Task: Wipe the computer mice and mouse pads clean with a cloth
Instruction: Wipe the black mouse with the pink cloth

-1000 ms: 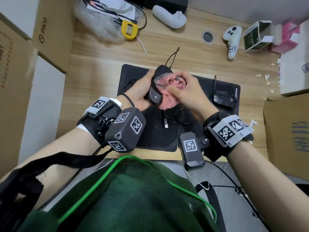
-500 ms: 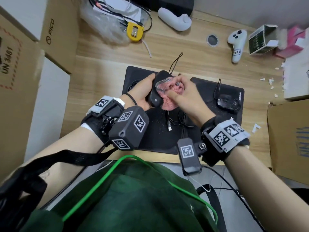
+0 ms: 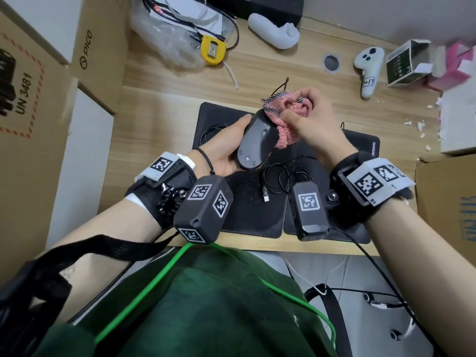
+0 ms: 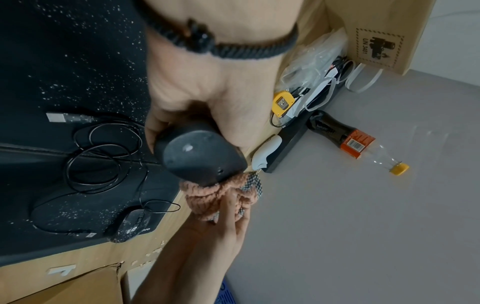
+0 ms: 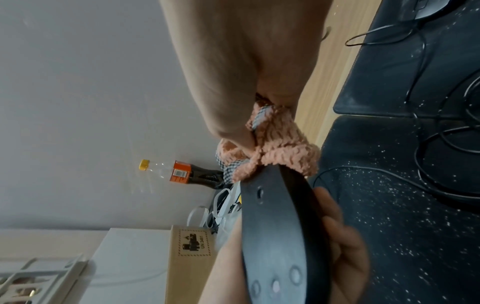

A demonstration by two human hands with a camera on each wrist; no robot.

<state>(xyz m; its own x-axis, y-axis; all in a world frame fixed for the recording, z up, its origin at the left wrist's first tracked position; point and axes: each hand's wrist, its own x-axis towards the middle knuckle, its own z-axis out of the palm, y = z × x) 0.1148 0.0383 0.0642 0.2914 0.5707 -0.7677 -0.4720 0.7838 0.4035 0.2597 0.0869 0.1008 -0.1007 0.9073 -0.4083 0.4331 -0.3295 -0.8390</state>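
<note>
1. The left hand [image 3: 221, 150] grips a black computer mouse [image 3: 253, 144], lifted off the table [image 3: 164, 112] and turned so its underside faces up; the thumb lies along one side and the other fingers [image 5: 345, 242] curl round the far side.
2. The right hand [image 3: 311, 122] is bunched round a pink cloth [image 3: 286, 117] with a checked edge, fingers curled tight into it, thumb pressing the folds.
3. The cloth touches the front end of the mouse, just beyond the left fingertips; in the left wrist view the pink cloth [image 4: 215, 195] sits against the mouse's [image 4: 200, 156] far end.
4. Below both hands lie two black mouse pads side by side, touching along one edge: the left mouse pad [image 3: 247, 210] under the left hand and the right mouse pad [image 3: 360, 143] under the right wrist. Both are speckled with pale crumbs.
5. A coiled black cable [image 3: 278, 179] with a USB plug lies on the pads just below the held mouse.
6. A second mouse [image 4: 132, 224] rests on the right pad, well beyond the right fingers; it is hidden in the head view.
7. Farther off on the table: a yellow tape measure [image 3: 213, 50], a white controller [image 3: 368, 68], and cardboard boxes [image 3: 98, 52] at the left edge.
</note>
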